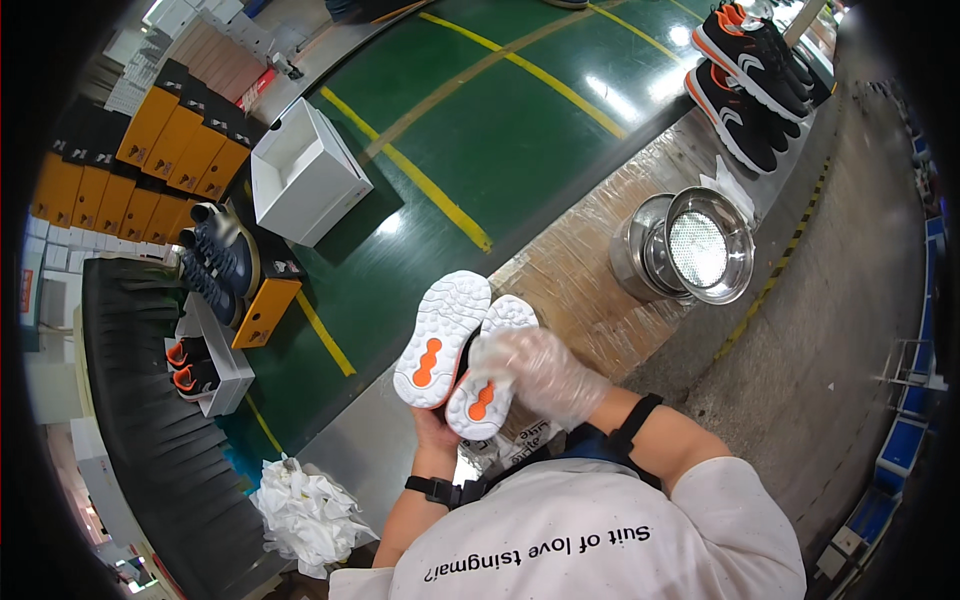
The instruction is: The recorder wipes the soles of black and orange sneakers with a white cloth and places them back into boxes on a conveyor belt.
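Two sneakers are held side by side with their soles up: a left one (447, 325) and a right one (505, 316). Their soles are white with an orange patch, and a little dark upper shows between them. My left hand (433, 430) grips the pair from below at the near end; its fingers are mostly hidden behind the shoes. In a clear plastic glove, my right hand (550, 375) is closed and pressed to the right sole. A blurred white cloth (490, 352) seems to be pinched at its fingertips.
A steel dispenser pot (648, 250) with a perforated dish stands on the film-covered bench (570, 265). Black-orange sneakers (735, 120) sit farther right. Crumpled white cloths (310, 510) are heaped at left. Across the green conveyor (440, 120) are an open white box (310, 175) and stacked orange shoeboxes (165, 130).
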Available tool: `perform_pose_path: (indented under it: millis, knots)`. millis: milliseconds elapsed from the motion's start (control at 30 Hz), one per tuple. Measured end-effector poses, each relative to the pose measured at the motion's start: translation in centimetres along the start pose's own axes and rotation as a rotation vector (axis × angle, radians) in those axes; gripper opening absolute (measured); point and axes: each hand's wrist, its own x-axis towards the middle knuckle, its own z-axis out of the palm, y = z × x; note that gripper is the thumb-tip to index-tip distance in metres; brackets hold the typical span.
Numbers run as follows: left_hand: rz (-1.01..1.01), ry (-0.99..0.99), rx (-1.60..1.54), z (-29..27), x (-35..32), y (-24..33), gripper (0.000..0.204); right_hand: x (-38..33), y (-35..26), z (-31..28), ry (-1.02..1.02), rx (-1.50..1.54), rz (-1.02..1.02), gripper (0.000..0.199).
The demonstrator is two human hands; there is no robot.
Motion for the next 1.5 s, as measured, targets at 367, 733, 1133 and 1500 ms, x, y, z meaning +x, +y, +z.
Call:
perform_pose_path:
  millis: [367,733,1133,1500]
  knots:
    - [0.005,0.115,-0.014,-0.1,0.4,0.0,0.062,5.3,-0.1,-0.8,-0.132,0.224,-0.103,0.016]
    - [-0.016,0.12,-0.098,-1.7,0.5,-0.5,0.053,9.5,-1.1,-1.7,0.013,0.334,0.001,0.025]
    - [0.042,0.192,-0.075,-0.7,1.2,-0.8,0.056,11.4,9.4,2.3,-0.374,-0.226,-0.097,0.041]
    - [0.082,0.18,-0.002,1.9,2.6,-1.2,0.074,9.7,-4.8,-0.5,-0.496,0.055,-0.394,0.059]
